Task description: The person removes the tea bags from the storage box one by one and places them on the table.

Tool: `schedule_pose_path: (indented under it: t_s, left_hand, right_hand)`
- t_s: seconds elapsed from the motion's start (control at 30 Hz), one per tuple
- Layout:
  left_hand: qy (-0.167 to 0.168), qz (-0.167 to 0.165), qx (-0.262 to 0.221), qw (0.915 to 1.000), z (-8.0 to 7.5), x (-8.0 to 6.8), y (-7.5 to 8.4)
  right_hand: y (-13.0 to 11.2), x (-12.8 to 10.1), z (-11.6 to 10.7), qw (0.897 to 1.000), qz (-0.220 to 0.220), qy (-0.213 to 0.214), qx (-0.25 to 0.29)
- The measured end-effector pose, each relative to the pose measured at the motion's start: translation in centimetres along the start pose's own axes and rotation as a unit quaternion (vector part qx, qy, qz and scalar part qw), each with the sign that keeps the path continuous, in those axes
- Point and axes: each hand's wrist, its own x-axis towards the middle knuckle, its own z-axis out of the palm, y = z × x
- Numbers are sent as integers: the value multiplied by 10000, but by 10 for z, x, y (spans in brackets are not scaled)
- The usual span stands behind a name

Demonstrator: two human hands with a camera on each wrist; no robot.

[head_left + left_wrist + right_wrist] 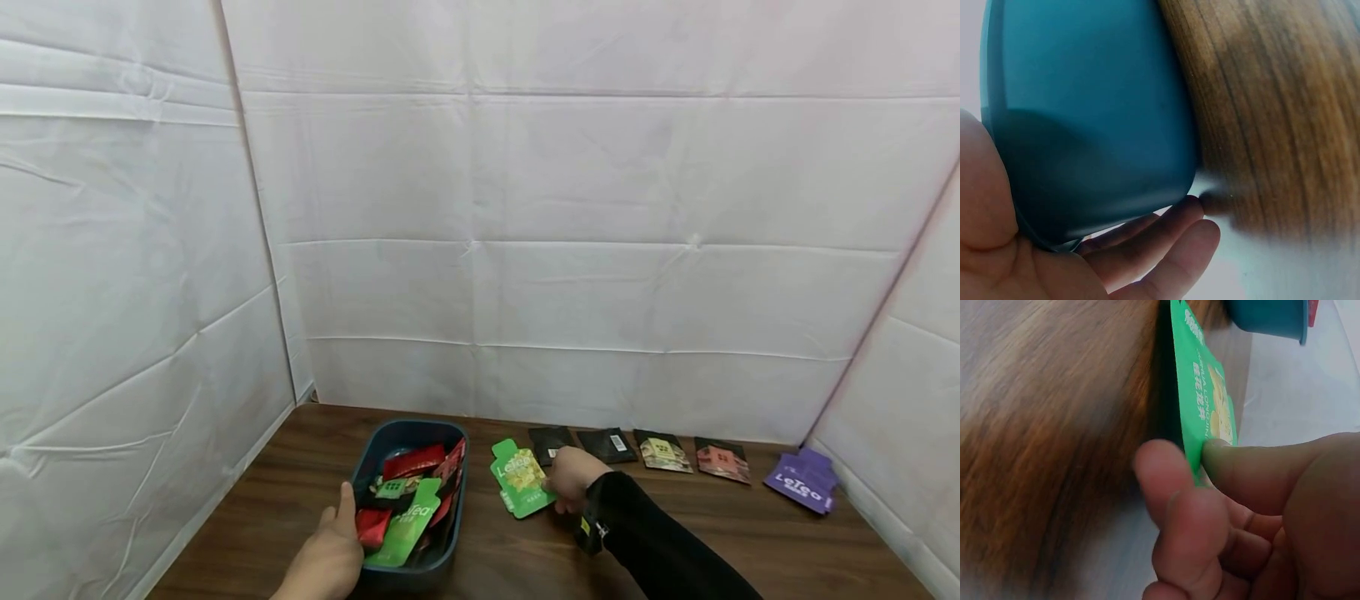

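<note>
Packets line the table beyond the green sachet.

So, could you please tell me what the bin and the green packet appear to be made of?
Bin: likely moulded plastic, teal, smooth with a soft sheen and rounded corners. Green packet: probably thin printed plastic film, slightly glossy, staying flat in the pinch.

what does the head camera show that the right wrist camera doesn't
Only the head view shows the left hand holding the blue tray of red and green packets, the row of four dark packets, and the purple packet at the far right. Only the right wrist view shows the pinch close up: thumb and fingers gripping the packet's edge. Both show the right hand, the green packet, the tray and the wooden table.
</note>
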Motion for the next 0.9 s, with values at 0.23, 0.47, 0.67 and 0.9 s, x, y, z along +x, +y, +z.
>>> schedule_pose_path:
  t_s: [0.23, 0.47, 0.67, 0.9]
  left_hand:
    - [-42, -132, 92, 9999, -1, 0, 2]
    - [29, -11, 35, 10000, -2, -2, 2]
    - [57, 22, 22, 10000, -1, -2, 1]
    - [32, -16, 0, 10000, -1, -1, 2]
  right_hand:
    - [4, 1, 0, 9977, -102, 433, -517]
    - [3, 4, -3, 9945, -141, 678, -784]
    - [-5, -2, -5, 9913, -234, 869, -957]
    - [-25, -14, -10, 9762, -626, 1575, -1350]
